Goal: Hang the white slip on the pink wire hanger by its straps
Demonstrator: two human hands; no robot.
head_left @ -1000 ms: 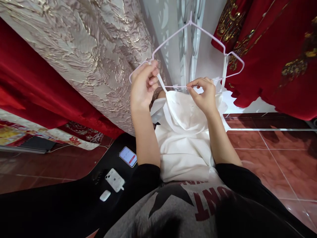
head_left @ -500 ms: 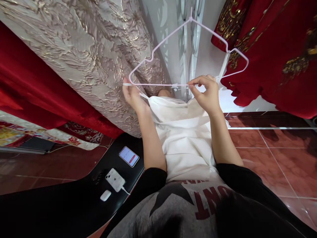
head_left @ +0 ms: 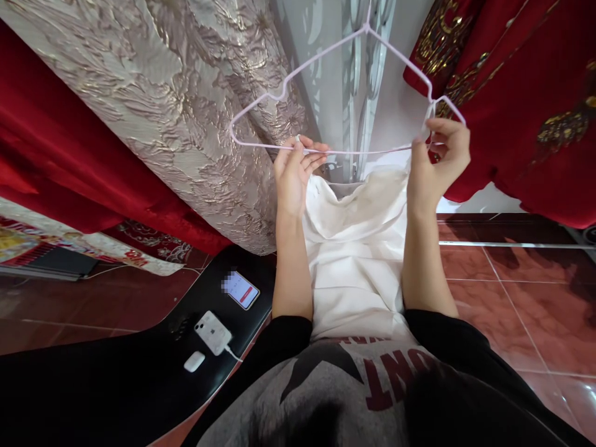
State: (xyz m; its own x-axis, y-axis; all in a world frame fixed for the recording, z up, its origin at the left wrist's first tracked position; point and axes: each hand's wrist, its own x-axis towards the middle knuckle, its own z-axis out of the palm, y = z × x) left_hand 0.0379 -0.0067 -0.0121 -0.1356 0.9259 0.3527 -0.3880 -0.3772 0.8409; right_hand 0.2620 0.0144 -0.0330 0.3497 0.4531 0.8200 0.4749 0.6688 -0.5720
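My left hand [head_left: 293,171] pinches a thin strap [head_left: 298,138] at the wire hanger [head_left: 372,151] bottom bar. My right hand [head_left: 435,158] has its fingers curled round the hanger's right shoulder; the strap there is unclear. The white garment [head_left: 356,248] hangs between my forearms, hem hidden by my shirt. The hook is cut off at the top.

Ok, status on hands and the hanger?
Left hand pinching wire hanger bottom bar. Right hand gripping its right shoulder. White garment hangs below, between forearms. Red embroidered garment close beside right hand.
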